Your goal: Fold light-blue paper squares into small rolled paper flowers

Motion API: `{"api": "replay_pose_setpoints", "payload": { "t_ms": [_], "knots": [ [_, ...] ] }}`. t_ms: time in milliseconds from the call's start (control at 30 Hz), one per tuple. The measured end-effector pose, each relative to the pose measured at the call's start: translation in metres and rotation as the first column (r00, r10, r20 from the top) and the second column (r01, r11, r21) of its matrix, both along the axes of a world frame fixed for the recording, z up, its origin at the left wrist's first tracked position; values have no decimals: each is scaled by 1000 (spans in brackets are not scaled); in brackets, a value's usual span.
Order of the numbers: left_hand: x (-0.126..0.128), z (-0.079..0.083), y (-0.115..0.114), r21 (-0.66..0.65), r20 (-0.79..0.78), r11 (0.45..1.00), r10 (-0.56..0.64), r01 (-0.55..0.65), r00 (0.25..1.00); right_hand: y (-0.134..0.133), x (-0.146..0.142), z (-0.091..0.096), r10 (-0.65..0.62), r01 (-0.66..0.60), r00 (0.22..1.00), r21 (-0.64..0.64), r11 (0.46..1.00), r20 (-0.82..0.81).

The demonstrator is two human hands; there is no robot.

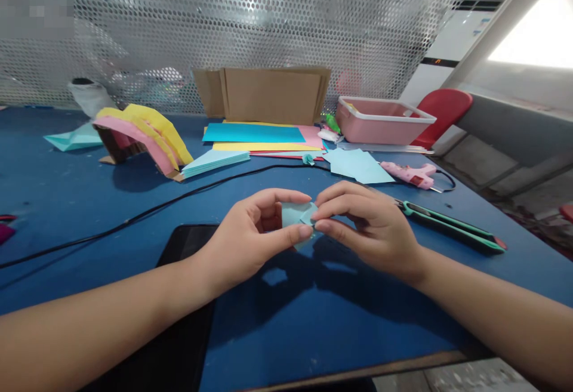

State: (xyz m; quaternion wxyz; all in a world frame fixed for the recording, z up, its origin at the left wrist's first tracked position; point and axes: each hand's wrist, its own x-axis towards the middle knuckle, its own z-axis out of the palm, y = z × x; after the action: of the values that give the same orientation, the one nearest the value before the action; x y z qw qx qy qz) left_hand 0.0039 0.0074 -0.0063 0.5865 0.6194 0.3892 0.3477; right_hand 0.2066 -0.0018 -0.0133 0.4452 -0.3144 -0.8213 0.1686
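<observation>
Between my two hands, above the blue table (277,344), is a small piece of light blue paper (293,214), partly folded or curled at its right end. My left hand (255,225) pinches its left side between thumb and fingers. With thumb and fingertips my right hand (367,222) grips the curled right end. The fingers hide part of the paper. Beyond the hands, a small light blue paper piece (308,159) lies by a black cable, left of some light blue paper sheets (358,165). A green utility knife (452,225) lies right of my right hand.
A black tablet-like slab (179,320) lies under my left forearm. The black cable (179,202) crosses the table. Behind are a pink and yellow paper arch (143,135), coloured sheets (255,133), cardboard (273,95), a pink basket (380,122) and a pink glue gun (409,173).
</observation>
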Motion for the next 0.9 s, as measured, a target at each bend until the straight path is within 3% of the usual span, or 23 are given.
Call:
{"api": "replay_pose_setpoints", "payload": {
  "t_ms": [267, 467, 700, 900],
  "knots": [
    [0, 1, -2, 29, 38, 999, -22, 21, 999, -7, -3, 4, -59, 56, 997, 62, 997, 56],
    [1, 0, -5, 28, 4, 999, -34, 33, 999, -13, -3, 4, -170, 172, 984, -46, 984, 52],
    [1, 1, -5, 125, -51, 992, 43, -36, 998, -12, -3, -3, -84, 73, 993, -120, 990, -83],
    [1, 3, -7, 106, -60, 993, 54, -48, 997, -15, -4, -4, -122, 112, 988, -104, 988, -93]
  ]
}}
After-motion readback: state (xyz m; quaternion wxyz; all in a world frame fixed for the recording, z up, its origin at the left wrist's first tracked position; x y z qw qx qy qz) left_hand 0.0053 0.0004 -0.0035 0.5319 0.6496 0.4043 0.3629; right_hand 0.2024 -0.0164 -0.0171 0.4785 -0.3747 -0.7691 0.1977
